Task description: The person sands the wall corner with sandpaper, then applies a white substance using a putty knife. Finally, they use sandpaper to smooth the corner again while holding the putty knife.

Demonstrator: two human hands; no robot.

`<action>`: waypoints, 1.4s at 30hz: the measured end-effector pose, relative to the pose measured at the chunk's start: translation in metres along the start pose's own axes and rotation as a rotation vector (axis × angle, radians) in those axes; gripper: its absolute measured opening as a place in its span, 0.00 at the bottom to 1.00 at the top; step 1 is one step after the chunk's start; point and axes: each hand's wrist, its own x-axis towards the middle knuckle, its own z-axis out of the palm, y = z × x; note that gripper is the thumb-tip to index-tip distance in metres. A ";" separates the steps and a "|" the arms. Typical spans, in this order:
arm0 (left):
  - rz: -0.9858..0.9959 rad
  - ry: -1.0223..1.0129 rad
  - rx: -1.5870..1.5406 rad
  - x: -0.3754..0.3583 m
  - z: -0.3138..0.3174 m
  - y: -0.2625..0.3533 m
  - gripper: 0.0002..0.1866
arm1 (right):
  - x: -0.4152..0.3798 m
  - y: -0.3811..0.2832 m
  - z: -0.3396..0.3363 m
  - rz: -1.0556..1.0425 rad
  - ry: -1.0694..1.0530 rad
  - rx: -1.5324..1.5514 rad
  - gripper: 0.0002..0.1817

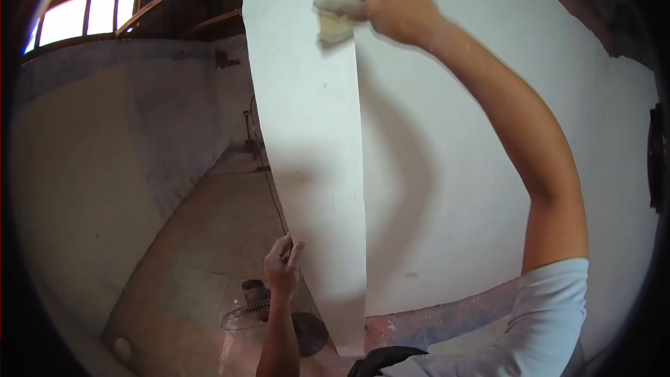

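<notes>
High on a white wall strip (307, 91), my right hand (391, 10) is closed round a pale yellowish pad (335, 26), which lies against the strip near its right edge. Motion smears the pad and the fingertips a little. Lower down, my left hand (283, 262) is raised beside the strip's left edge, its fingers curled. Whether anything is between those fingers is too small to tell. The shadow of my right arm falls on the white wall (474, 167) to the right.
A fan (248, 313) stands on the floor (188, 251) below my left hand. Farther back, a shovel (247, 129) leans by the rear wall. A dark round object (656, 157) is at the right edge. Windows (63, 22) show at the upper left.
</notes>
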 end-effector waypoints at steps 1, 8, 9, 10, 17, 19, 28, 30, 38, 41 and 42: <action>-0.013 -0.003 0.008 0.000 -0.002 -0.001 0.17 | -0.006 0.010 -0.022 0.026 0.128 0.052 0.23; -0.021 0.025 0.026 0.001 -0.001 -0.011 0.19 | -0.057 -0.030 0.029 0.078 0.109 0.184 0.18; -0.027 0.019 0.020 0.002 0.000 -0.015 0.19 | -0.089 -0.053 0.031 -0.015 0.088 0.234 0.26; -0.025 0.030 0.001 0.004 0.000 -0.019 0.19 | -0.121 -0.075 0.034 -0.108 0.063 0.287 0.38; -0.041 0.049 0.037 0.004 0.001 -0.019 0.19 | -0.051 -0.022 0.021 -0.017 0.183 0.133 0.17; -0.055 0.055 0.031 0.001 0.002 -0.020 0.19 | -0.035 -0.022 0.018 0.156 0.094 0.148 0.20; -0.215 0.007 0.020 -0.018 -0.028 -0.021 0.19 | -0.218 -0.149 0.045 -0.180 -0.137 0.381 0.46; -0.227 0.063 -0.047 -0.027 -0.023 -0.001 0.17 | -0.238 -0.159 0.041 -0.319 -0.263 0.487 0.43; -0.356 0.083 -0.142 -0.081 -0.050 -0.004 0.13 | -0.334 -0.210 0.005 0.607 -0.827 1.646 0.20; -0.440 0.064 -0.015 -0.098 -0.059 -0.002 0.12 | -0.426 -0.280 0.041 0.856 -0.626 1.562 0.18; -0.447 0.077 -0.004 -0.100 -0.059 0.000 0.12 | -0.460 -0.303 0.054 0.942 -0.673 1.484 0.17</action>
